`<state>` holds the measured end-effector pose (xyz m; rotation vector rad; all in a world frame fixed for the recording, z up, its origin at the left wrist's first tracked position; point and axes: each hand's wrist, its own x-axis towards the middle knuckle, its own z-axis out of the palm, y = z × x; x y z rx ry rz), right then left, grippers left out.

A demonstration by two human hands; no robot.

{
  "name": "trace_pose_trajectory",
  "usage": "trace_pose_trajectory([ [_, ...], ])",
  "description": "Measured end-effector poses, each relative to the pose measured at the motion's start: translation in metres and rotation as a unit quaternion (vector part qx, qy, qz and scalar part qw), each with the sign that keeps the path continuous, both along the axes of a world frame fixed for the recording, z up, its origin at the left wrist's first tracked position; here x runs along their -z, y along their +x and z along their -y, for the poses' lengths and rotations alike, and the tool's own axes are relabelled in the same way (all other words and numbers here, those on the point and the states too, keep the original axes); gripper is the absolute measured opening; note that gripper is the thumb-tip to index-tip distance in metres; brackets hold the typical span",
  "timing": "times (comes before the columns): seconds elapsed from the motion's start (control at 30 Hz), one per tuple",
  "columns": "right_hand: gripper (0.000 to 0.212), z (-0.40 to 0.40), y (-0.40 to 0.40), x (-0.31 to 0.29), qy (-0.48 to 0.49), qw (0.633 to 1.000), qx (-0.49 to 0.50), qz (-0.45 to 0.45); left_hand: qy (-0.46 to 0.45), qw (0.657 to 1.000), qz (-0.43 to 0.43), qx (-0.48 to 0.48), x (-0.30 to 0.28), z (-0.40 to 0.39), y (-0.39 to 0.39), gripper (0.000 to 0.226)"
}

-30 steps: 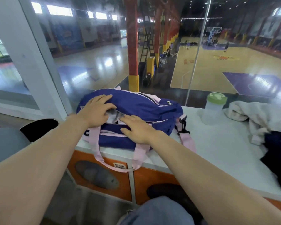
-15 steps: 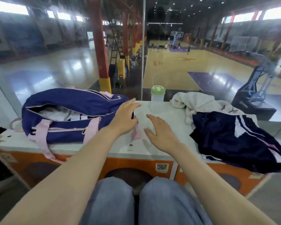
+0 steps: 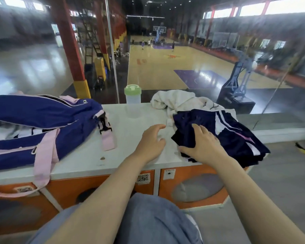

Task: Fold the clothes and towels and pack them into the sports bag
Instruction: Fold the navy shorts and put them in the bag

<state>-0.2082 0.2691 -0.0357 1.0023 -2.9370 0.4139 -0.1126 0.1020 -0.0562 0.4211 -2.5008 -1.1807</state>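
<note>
A blue sports bag (image 3: 42,118) with pink straps lies open on the left of the white counter (image 3: 130,124), with white cloth showing inside. A crumpled navy garment (image 3: 232,134) with white and pink stripes lies on the right, and a white towel (image 3: 176,101) is bunched behind it. My right hand (image 3: 202,145) rests flat on the garment's left edge, thumb at its near edge. My left hand (image 3: 151,143) hovers over the bare counter just left of the garment, fingers loosely apart and holding nothing.
A clear bottle with a green lid (image 3: 132,95) stands at the counter's back edge by the glass wall. Orange locker fronts (image 3: 192,187) sit below the counter. My knees in blue jeans (image 3: 148,221) are close to them.
Both hands left the bag and swept right across the counter. My right hand has landed on the navy garment, and my view has turned right.
</note>
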Motion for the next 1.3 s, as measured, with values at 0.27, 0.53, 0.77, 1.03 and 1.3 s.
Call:
trace_pose_trajectory([
  [0.27,0.059,-0.003,-0.002,0.027,-0.026,1.0,0.002,0.01,0.13,0.988,0.075,0.046,0.009,-0.021,-0.016,0.035],
  [0.53,0.042,-0.003,0.004,-0.003,-0.242,0.943,0.08,0.212,0.238,0.97,0.034,0.04,0.003,-0.033,-0.017,0.038],
  [0.77,0.044,0.011,0.02,0.0,-0.322,0.911,0.05,0.251,0.493,0.869,0.023,-0.008,-0.011,-0.042,-0.029,0.059],
  [1.03,0.053,-0.004,0.021,-0.001,-0.237,0.925,-0.112,0.276,0.519,0.854,0.017,-0.039,0.002,-0.035,-0.042,0.034],
  [1.3,0.046,-0.064,-0.032,0.007,-0.091,0.981,0.168,-0.044,0.353,0.933,0.031,-0.063,-0.002,-0.031,-0.053,0.042],
])
